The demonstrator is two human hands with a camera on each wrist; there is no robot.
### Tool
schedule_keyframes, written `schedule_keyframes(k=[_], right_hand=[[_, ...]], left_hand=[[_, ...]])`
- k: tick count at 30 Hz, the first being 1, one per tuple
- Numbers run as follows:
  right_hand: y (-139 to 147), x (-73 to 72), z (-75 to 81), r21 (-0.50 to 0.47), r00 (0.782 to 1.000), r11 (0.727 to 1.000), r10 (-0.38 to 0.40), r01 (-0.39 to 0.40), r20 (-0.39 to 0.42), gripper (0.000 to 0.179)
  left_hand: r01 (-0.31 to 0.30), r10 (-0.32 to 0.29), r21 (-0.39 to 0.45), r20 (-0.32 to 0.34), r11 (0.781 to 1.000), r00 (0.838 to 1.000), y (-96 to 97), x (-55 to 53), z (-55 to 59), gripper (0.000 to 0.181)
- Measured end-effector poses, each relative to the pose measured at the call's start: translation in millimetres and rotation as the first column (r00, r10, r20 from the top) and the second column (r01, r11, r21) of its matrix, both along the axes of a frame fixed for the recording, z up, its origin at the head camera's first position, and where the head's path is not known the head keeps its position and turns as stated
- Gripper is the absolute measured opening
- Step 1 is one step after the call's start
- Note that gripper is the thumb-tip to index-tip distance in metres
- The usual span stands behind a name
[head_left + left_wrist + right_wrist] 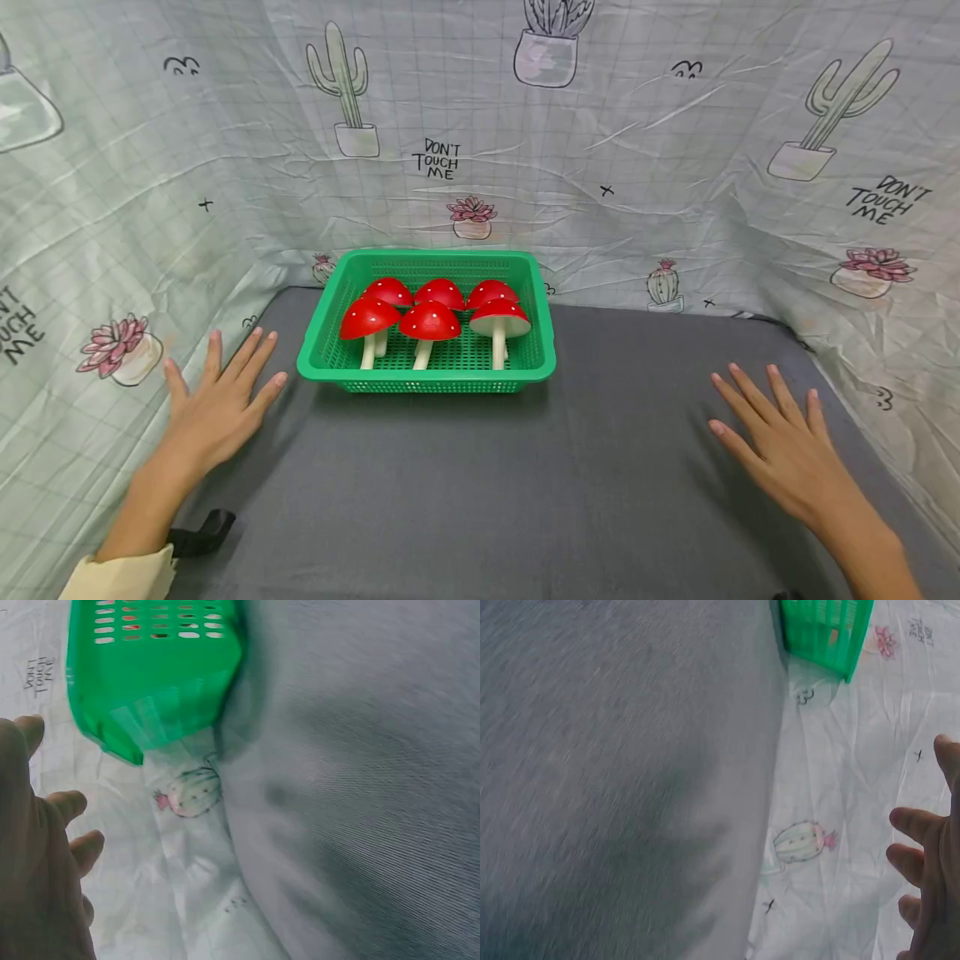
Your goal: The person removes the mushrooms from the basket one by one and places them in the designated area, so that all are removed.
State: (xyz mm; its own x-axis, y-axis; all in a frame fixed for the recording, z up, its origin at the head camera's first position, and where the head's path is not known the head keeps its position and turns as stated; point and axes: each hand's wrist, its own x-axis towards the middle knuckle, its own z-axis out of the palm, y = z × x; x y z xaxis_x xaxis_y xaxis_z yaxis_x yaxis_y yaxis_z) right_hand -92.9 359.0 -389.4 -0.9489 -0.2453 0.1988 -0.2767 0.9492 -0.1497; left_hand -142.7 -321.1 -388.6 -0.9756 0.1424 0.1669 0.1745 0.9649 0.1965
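Here, the green basket (426,376) lies between left fingers (259,358) and right fingers (751,391), all spread and empty.

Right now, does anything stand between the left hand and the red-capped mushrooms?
Only the left side of the green basket separates the left hand from the mushrooms; the top is open, nothing else visible intervenes.

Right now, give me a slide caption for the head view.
Six red-capped mushrooms in a green basket, between a left hand and a right hand, fingers extended.
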Motion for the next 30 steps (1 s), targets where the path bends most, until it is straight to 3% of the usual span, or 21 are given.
schedule_keyframes(k=[5,11,18,22,30], right_hand=[[-10.5,-8.0,2.2,-0.120,0.999,0.991,0.052,-0.052,0.005,0.063],[-32.7,-15.0,14.4,-0.207,0.995,0.977,0.070,-0.053,0.075,0.060],[-56.0,-27.3,24.4,-0.219,0.992,0.975,0.073,-0.049,0.103,0.057],[-69.4,-35.1,28.4,-0.224,0.988,0.974,0.072,-0.041,0.134,0.056],[-95.0,-53.2,33.6,-0.247,0.988,0.966,0.110,-0.080,0.110,0.055]], left_hand=[[0.034,-0.034,0.039,-0.017,0.999,0.999,9.3,-6.4,9.7,0.069],[0.090,-0.087,0.110,-0.030,0.990,0.996,16.0,-16.6,11.4,0.072],[0.183,-0.183,0.261,-0.024,0.948,0.983,21.4,-35.5,15.7,0.066],[0.174,-0.182,0.323,-0.005,0.930,0.983,24.9,-45.5,17.4,0.064],[0.115,-0.115,0.362,-0.023,0.925,0.993,31.9,-63.1,15.5,0.062]])
